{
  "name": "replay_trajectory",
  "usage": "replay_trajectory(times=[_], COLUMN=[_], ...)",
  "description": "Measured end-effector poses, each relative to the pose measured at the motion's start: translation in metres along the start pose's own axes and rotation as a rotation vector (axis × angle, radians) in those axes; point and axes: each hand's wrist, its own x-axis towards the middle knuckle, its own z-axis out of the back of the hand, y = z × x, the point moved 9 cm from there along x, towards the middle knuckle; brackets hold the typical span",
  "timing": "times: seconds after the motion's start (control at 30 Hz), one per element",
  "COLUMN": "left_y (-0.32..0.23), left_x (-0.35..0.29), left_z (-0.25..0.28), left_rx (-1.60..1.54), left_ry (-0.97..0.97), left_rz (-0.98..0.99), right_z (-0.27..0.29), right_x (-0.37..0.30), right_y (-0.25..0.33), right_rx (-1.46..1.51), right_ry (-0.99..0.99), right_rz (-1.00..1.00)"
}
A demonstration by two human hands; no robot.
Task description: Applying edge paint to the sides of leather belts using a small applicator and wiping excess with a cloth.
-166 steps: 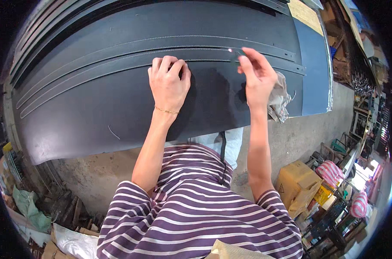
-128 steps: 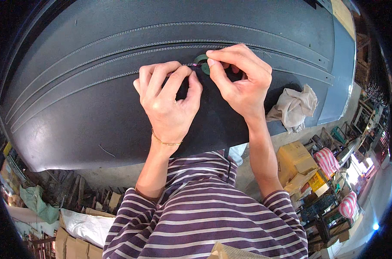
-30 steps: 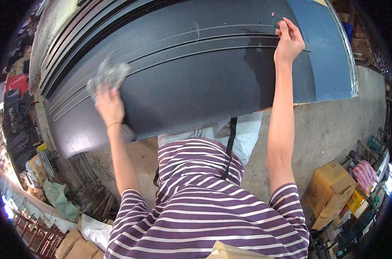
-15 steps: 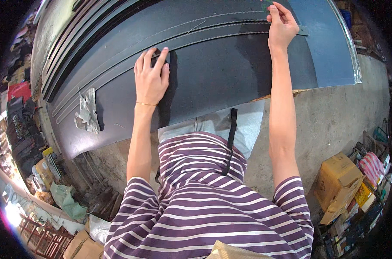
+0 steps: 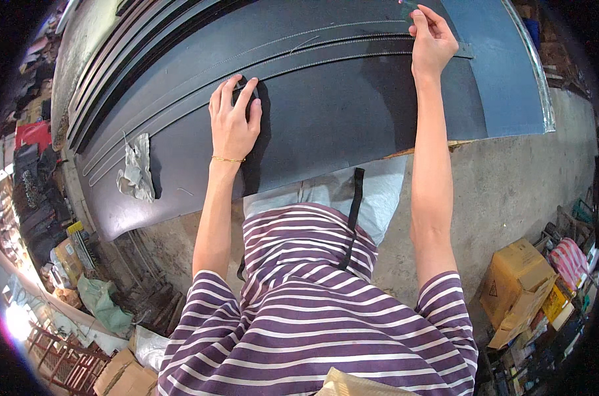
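Observation:
My left hand (image 5: 235, 129) rests palm down on long dark stitched strips (image 5: 326, 54), fingers apart and holding nothing. These strips curve across a dark smooth work surface (image 5: 332, 105), and one strip ends (image 5: 468, 51) just right of my right hand. At the upper right, my right hand (image 5: 434, 46) is closed, thumb against fingers, at a small greenish thing (image 5: 407, 9). That thing is partly cut off by the picture's top edge, so its kind cannot be made out. A loose thread (image 5: 304, 44) lies across the strips between my hands.
A crumpled grey cloth (image 5: 137, 170) lies left of my left hand. Several long dark strips (image 5: 124, 72) are stacked at the far left. A blue sheet (image 5: 504, 72) covers the right end. Cardboard boxes (image 5: 514, 280) stand on the concrete floor (image 5: 491, 191) at the right.
Both hands keep nearly the same place and pose. The whole view has shifted slightly, with the table things sitting a little lower and further right.

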Motion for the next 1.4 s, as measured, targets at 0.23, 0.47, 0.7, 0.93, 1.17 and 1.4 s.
replay_trajectory(times=[0.23, 0.47, 0.7, 0.93, 1.17, 1.4], left_y=[0.039, 0.031, -0.001, -0.004, 0.002, 0.002], left_x=[0.023, 0.026, -0.002, -0.005, -0.013, -0.010], left_z=[0.005, 0.010, 0.022, 0.016, 0.017, 0.014], left_rx=[-0.039, -0.047, -0.090, -0.138, -0.179, -0.153], left_ry=[-0.010, -0.207, -0.166, -0.173, -0.144, -0.173], left_rz=[0.050, -0.092, -0.044, 0.029, 0.066, 0.038], right_z=[0.001, 0.002, -0.099, -0.157, -0.148, -0.145], right_x=[0.002, -0.009, -0.080, -0.155, -0.174, -0.177], right_y=[-0.003, 0.020, 0.098, 0.055, 0.049, 0.049], right_rx=[0.170, 0.067, -0.040, -0.286, -0.256, -0.197], right_ry=[0.061, -0.009, 0.445, 0.947, 0.971, 0.944], right_rz=[0.059, 0.110, -0.032, -0.097, -0.285, -0.259])
